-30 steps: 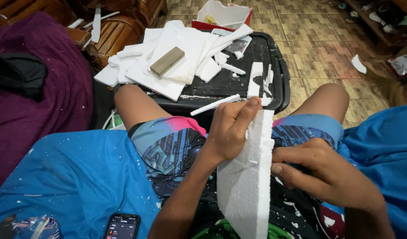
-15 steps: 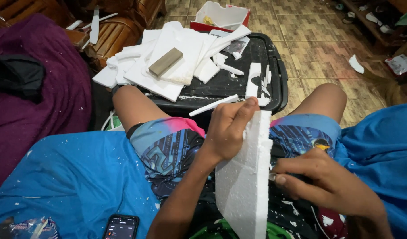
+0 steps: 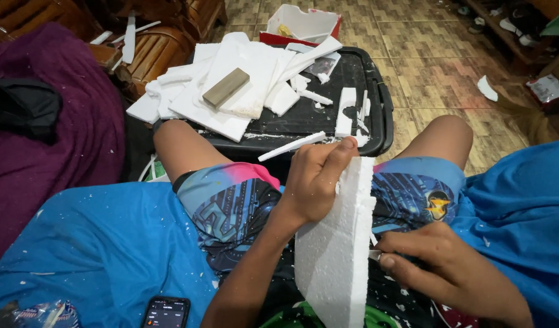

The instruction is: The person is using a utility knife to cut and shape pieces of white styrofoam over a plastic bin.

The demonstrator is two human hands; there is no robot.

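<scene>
A thick slab of white foam (image 3: pixel 335 249) stands on edge over my lap. My left hand (image 3: pixel 316 181) grips its upper left edge, thumb laid along the top. My right hand (image 3: pixel 448 270) is closed at the slab's right edge, pinching something small and pale; what it is stays hidden by the fingers and the slab. White crumbs dot my patterned shorts (image 3: pixel 237 209) and the blue cloth.
A black tray (image 3: pixel 376 91) ahead of my knees carries several foam offcuts (image 3: pixel 243 85) and a grey-brown block (image 3: pixel 226 87). A red-and-white box (image 3: pixel 303 23) sits behind it. Blue cloth (image 3: pixel 97 249) covers the seat, with a phone (image 3: pixel 165 313) near me. Purple fabric (image 3: pixel 54 152) lies left.
My right hand has slid down the slab's right edge toward me. The slab has tipped slightly; my left hand keeps its grip at the top.
</scene>
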